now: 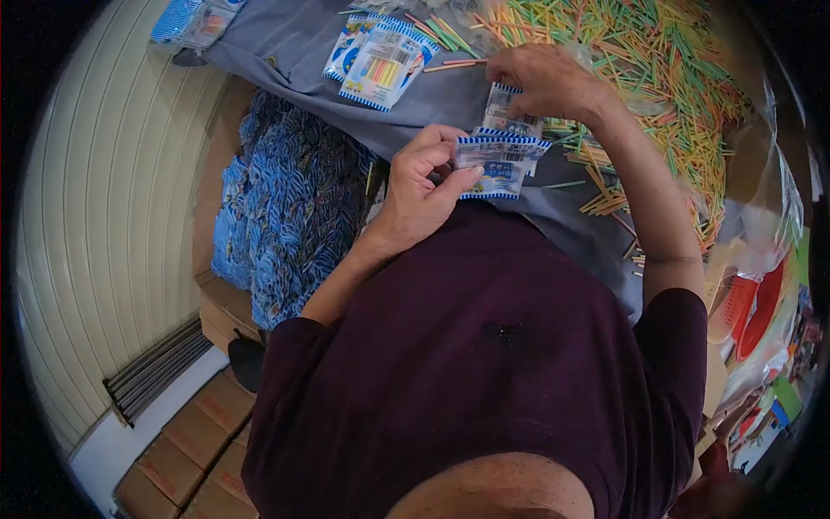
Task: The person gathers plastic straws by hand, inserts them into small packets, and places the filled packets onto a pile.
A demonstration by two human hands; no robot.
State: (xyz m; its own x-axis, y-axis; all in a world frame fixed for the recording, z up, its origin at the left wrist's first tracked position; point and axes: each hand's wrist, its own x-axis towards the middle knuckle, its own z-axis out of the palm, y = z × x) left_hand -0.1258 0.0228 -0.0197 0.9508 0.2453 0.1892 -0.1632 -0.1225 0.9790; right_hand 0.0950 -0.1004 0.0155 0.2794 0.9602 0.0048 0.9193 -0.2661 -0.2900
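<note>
My left hand (421, 177) pinches a small clear plastic packet (497, 164) with blue-and-white striped edges between thumb and fingers, just above my lap. My right hand (553, 82) is curled over another striped packet (501, 108) that lies behind the first one. Its fingertips are beside a few pink sticks (458, 65) on the grey cloth (294, 43). What the right fingers grip is hidden. To the left lie packets (385, 69) with a row of coloured sticks showing inside.
A large heap of thin coloured sticks (666, 78) covers the right side of the cloth. At left, a carton (212, 156) is full of blue striped packets (298, 208). More brown boxes (186, 432) stand lower left, and a red basket (761, 303) is at right.
</note>
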